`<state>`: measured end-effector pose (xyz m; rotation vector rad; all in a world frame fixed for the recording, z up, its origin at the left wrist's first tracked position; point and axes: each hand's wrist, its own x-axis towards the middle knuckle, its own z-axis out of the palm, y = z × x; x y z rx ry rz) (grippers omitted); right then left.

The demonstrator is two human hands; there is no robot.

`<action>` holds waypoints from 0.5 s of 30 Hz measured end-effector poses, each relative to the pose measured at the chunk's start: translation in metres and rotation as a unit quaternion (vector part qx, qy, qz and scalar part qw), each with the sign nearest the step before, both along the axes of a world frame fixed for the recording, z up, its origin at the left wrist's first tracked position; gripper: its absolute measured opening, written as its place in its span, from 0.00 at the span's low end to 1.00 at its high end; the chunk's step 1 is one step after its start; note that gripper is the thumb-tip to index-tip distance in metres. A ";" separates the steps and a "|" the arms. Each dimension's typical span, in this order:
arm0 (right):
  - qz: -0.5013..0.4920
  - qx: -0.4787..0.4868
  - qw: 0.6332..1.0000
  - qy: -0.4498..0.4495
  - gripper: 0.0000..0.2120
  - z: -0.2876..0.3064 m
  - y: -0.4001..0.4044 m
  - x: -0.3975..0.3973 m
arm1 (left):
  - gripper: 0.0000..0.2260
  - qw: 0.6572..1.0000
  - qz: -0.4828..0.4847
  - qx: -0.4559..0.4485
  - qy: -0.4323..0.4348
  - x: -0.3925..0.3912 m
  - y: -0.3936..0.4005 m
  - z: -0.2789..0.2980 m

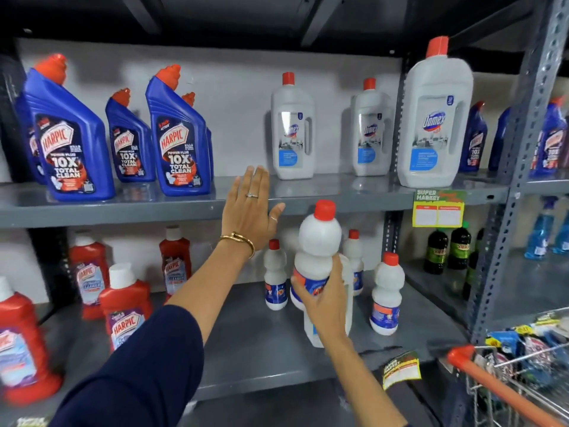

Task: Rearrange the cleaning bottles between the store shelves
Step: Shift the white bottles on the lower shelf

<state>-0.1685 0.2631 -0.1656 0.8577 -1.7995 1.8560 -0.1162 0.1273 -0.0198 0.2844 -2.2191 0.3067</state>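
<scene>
My right hand [326, 298] grips a white bottle with a red cap [318, 241] around its blue label, held upright in front of the lower shelf [261, 343]. My left hand [251, 209] is raised flat with fingers apart, against the front edge of the upper shelf [123, 208], holding nothing. On the upper shelf stand several blue Harpic bottles [181, 134] at the left and three white Domex bottles [292, 131] at the right. Similar small white bottles [386, 294] stand on the lower shelf behind my right hand.
Red Harpic bottles [124, 306] stand on the lower shelf at the left. A grey upright post [517, 167] divides off a right bay with dark bottles [435, 251] and blue spray bottles [538, 229]. A wire cart with an orange handle [492, 383] is at the bottom right.
</scene>
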 end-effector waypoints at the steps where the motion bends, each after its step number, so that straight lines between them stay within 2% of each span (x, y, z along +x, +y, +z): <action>1: 0.003 0.017 1.000 -0.014 0.34 -0.016 -0.005 -0.001 | 0.29 1.000 0.003 -0.001 0.001 -0.001 0.000 0.000; 7: 0.025 0.105 0.991 -0.074 0.35 -0.089 -0.034 -0.009 | 0.29 1.000 0.004 -0.015 0.021 -0.005 -0.001 -0.004; 15: 0.039 0.158 0.979 -0.125 0.35 -0.135 -0.073 -0.031 | 0.28 0.999 0.022 -0.039 0.026 -0.009 -0.005 -0.007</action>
